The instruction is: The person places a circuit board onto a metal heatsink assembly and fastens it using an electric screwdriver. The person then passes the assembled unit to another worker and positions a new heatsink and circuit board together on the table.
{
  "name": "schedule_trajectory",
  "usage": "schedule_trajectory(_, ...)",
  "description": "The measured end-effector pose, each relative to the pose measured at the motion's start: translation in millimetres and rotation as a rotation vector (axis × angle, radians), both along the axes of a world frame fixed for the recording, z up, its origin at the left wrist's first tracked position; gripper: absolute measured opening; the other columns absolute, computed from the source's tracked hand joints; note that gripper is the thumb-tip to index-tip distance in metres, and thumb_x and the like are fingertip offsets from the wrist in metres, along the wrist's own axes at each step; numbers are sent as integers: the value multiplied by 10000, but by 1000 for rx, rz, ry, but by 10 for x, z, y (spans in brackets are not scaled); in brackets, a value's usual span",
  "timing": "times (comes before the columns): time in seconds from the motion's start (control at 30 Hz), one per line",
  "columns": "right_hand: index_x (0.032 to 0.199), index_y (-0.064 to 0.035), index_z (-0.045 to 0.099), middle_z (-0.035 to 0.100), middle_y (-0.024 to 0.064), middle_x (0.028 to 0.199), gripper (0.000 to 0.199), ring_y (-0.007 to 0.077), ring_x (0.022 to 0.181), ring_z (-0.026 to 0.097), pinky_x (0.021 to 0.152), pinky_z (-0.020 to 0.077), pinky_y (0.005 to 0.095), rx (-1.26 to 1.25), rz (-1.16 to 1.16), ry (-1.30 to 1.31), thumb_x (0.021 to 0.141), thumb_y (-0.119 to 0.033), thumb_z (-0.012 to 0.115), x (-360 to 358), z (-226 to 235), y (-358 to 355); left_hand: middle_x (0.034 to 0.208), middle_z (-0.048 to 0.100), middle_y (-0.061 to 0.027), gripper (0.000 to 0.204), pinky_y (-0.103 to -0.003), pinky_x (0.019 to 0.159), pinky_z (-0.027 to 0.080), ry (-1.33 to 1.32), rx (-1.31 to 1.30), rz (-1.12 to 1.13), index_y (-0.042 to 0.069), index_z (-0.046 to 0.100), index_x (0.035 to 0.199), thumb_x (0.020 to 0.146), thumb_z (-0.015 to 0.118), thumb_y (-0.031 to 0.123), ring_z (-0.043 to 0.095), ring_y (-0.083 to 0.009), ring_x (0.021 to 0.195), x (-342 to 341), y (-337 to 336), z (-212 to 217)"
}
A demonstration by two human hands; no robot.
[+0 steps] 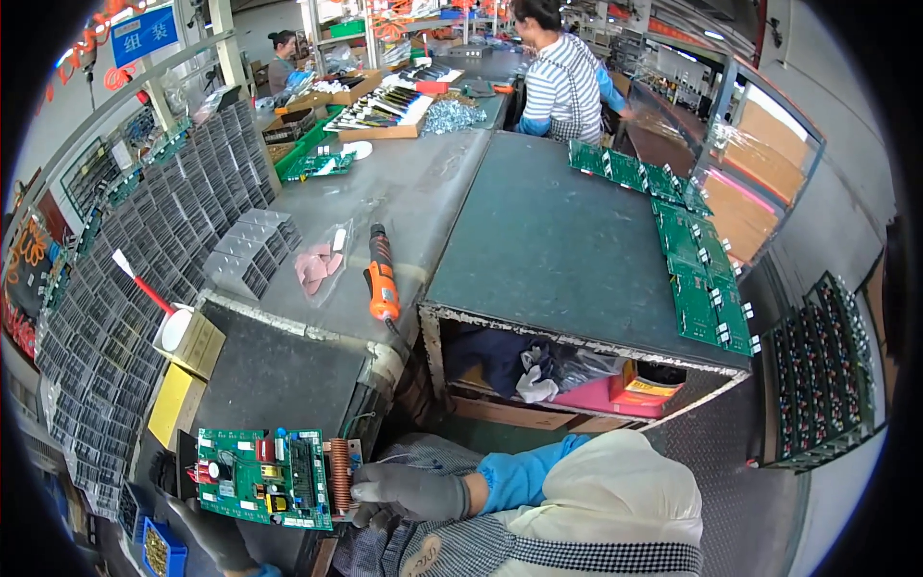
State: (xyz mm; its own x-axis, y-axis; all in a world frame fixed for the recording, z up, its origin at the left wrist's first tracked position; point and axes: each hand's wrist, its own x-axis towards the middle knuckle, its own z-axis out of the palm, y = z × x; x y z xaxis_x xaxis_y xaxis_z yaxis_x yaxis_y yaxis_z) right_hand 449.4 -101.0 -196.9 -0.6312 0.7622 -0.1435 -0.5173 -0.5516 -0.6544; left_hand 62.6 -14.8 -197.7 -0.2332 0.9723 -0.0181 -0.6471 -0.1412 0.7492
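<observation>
- Left hand (219, 537): partly hidden by circuit board (252, 481); grip cannot be determined.
- Right hand (411, 489): gripping board's right end; fingertips obscured.
- Board: green, component-populated, copper coil (339, 475) at right; located between hands.

On my feed, a grey bench (413, 192) runs from the centre toward the top. I see an orange power screwdriver (383, 287), a clear bag of pink pieces (315, 269) and stacked grey metal parts (252, 255) on it, with an open cardboard box (380, 132) near the top. Right of centre, I have a green-topped bench (558, 231) with circuit boards (694, 274) along its right edge; its lower shelf (510, 398) bears dark cloth (486, 356). Lower left, a dark bench top (279, 375) carries a yellow block (176, 404).
</observation>
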Motion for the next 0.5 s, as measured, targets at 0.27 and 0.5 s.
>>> schedule_trajectory(0.27, 1184, 20, 561, 631, 60, 739, 343, 112, 585, 606, 521, 480, 265, 106, -158, -284, 1001, -248, 673, 8, 349, 76, 1559, 491, -162, 842, -474, 1241, 258, 231, 10, 0, -5, 420, 1550, 1067, 283, 671, 446, -296, 1434, 210, -164, -48)
schedule_trajectory(0.5, 1158, 35, 635, 709, 90, 825, 415, 131, 634, 668, 564, 522, 279, 327, -550, -561, 908, -283, 728, 1240, 796, 327, 1385, 637, -119, 775, -427, 1170, 352, 389, 207, -243, 33, 602, 1394, 1081, 264, 656, 565, -251, 1285, 1660, 769, 703)
